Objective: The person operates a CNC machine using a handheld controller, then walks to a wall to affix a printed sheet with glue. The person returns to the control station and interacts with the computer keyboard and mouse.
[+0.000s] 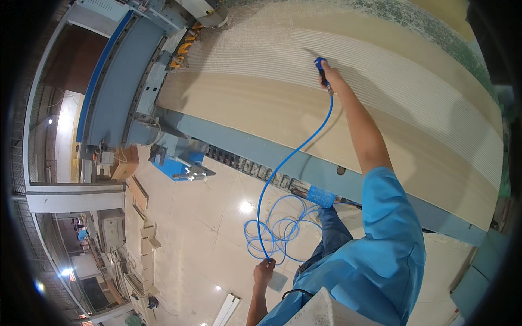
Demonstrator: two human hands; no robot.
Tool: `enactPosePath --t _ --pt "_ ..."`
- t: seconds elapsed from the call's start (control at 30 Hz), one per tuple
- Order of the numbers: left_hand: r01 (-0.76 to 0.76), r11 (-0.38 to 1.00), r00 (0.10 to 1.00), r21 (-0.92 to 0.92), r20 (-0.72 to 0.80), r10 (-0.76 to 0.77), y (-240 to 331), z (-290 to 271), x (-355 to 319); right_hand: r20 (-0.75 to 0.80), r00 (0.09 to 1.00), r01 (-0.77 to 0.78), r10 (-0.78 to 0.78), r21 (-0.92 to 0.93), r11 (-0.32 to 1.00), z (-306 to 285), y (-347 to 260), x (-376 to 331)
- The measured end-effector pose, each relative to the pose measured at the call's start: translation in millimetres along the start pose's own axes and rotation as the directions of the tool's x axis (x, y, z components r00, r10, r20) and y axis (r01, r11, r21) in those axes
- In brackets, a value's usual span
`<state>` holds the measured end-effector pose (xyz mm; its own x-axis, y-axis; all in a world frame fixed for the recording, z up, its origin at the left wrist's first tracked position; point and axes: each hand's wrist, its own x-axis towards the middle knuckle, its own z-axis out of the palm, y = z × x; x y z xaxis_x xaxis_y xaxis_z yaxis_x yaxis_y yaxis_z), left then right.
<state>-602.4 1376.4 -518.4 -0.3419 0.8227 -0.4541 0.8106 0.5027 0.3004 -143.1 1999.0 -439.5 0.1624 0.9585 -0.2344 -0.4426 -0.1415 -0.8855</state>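
My right hand (334, 77) is wrapped round a blue air blow gun (319, 63), held over a large pale board (244, 98). The gun's thin nozzle points toward the far left, above a band of fine parallel grooves (272, 54) in the board. From the gun's handle a blue air hose (294, 151) curves down across the board's near edge. Lower down, my left hand (264, 273) is closed on that hose, beside loose coils (288, 225) lying on the floor.
A blue-grey machine gantry (117, 89) stands at the left end of the board, with a spindle head (209, 12) at the top. A blue-grey machine rail (239, 142) and a black cable chain (244, 163) run along the near side. Dust covers the far part. Wood offcuts (147, 244) lie lower left.
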Motion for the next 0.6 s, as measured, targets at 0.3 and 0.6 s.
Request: enactPosePath --t 0.3,0.6 --pt "0.029 0.999 0.996 0.046 -0.086 -0.025 15 35 28 -0.231 0.973 0.066 0.023 0.37 0.927 -24 10 32" --pt "-0.126 0.991 0.983 -0.037 -0.138 0.12 65 88 28 -0.37 0.929 0.164 0.001 0.415 0.895 -72 3 51"
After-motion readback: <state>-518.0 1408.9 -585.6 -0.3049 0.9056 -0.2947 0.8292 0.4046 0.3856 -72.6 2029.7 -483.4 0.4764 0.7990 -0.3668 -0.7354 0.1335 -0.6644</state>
